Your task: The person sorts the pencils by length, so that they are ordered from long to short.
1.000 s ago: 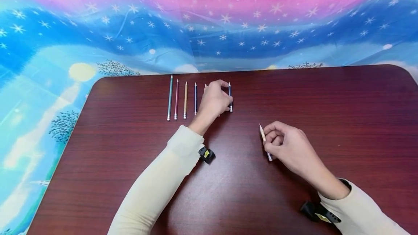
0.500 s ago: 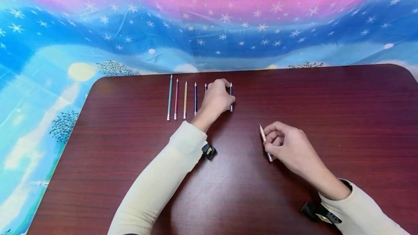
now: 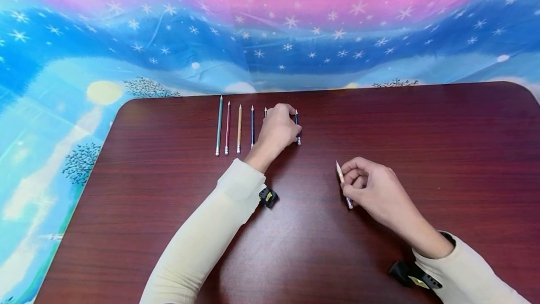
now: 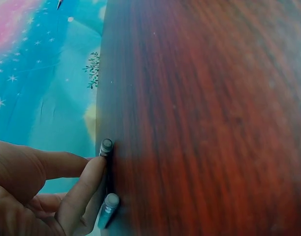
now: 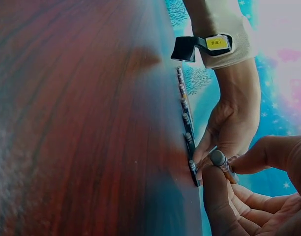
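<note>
My left hand pinches a dark blue pencil lying at the right end of a row; its eraser end shows beside the fingertips in the left wrist view. Under that hand another pencil is mostly hidden, with just its tip in sight. Lower on the table, my right hand holds a short, light-coloured pencil between thumb and fingers, tip pointing away. To the left lie a teal pencil, a pink one, a yellow one and a navy one, roughly parallel.
The dark red-brown wooden table ends just beyond the pencil tips. Behind it hangs a pink and blue snowflake cloth. Black camera mounts sit on both wrists, the left one low over the table.
The dark blue pencil under my left hand shifted slightly right, then back left and a little nearer, its tip turning a bit. My right hand and its short pencil stay put.
</note>
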`<state>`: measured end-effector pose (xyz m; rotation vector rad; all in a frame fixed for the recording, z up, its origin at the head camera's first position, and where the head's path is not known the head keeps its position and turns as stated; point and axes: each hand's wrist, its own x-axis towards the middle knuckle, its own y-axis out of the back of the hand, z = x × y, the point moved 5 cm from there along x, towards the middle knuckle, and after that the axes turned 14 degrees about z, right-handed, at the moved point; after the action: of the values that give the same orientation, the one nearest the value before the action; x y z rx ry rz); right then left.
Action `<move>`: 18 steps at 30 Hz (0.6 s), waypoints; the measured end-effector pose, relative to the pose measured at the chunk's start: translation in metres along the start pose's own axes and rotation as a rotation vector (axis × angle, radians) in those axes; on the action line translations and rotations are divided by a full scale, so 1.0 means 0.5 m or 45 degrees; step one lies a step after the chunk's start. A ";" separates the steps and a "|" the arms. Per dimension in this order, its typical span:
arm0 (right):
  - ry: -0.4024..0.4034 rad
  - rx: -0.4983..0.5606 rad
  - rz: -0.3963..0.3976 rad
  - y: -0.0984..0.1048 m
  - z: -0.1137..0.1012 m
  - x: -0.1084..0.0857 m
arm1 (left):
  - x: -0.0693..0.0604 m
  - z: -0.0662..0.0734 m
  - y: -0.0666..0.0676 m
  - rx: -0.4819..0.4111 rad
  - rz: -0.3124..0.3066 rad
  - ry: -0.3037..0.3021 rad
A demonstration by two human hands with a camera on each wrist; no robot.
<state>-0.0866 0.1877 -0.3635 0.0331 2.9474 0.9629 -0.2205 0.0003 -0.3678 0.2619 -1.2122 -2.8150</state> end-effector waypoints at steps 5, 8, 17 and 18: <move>0.016 -0.010 0.009 0.001 -0.002 0.001 | -0.003 -0.002 0.002 -0.001 0.003 -0.003; 0.021 -0.021 0.016 0.001 -0.002 0.003 | -0.006 -0.003 0.002 -0.007 -0.008 -0.001; 0.009 -0.011 0.012 0.000 0.001 0.008 | -0.011 -0.004 0.003 -0.036 -0.019 0.023; 0.008 -0.007 0.012 0.000 0.001 0.009 | -0.011 -0.005 0.003 -0.037 -0.022 0.027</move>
<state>-0.0911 0.1883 -0.3642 0.0438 2.9527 0.9741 -0.2145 -0.0019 -0.3674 0.3017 -1.1700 -2.8345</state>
